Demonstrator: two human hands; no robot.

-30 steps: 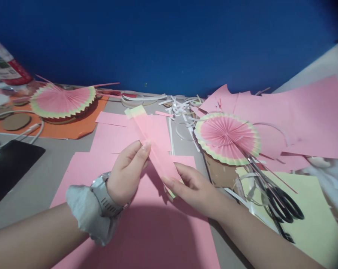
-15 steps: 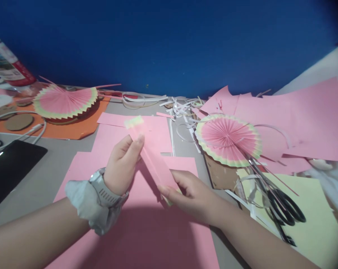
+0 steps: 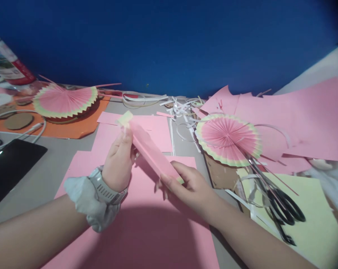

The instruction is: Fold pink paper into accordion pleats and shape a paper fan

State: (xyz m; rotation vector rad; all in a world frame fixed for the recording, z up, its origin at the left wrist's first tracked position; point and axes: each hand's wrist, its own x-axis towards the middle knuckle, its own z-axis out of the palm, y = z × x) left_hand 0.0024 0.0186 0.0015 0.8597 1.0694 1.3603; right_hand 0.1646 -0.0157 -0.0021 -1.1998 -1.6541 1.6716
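Observation:
A narrow folded strip of pink paper (image 3: 152, 151), with pale yellow-green ends, slants between my two hands above pink sheets (image 3: 157, 231). My left hand (image 3: 120, 157) pinches its upper end between thumb and fingers. At the lower end, my right hand (image 3: 190, 186) grips the strip, thumb on top and fingertips beneath. Most of the left fingers are hidden behind the paper and palm. To the right lies a pleated pink paper rosette (image 3: 227, 138) with a yellow-green rim, on a piece of brown cardboard (image 3: 222, 175).
Black-handled scissors (image 3: 283, 205) rest on a yellow-green sheet (image 3: 312, 198) at right. A second pleated fan (image 3: 65, 101) lies on orange paper (image 3: 85, 123) at left. Nearby are a black phone (image 3: 14, 168), a cable (image 3: 36, 127), a bottle (image 3: 9, 61), and white paper scraps (image 3: 181, 106).
The strip has turned so a long folded side faces up. My left hand has shifted slightly left at its upper end, and my right hand has risen a little.

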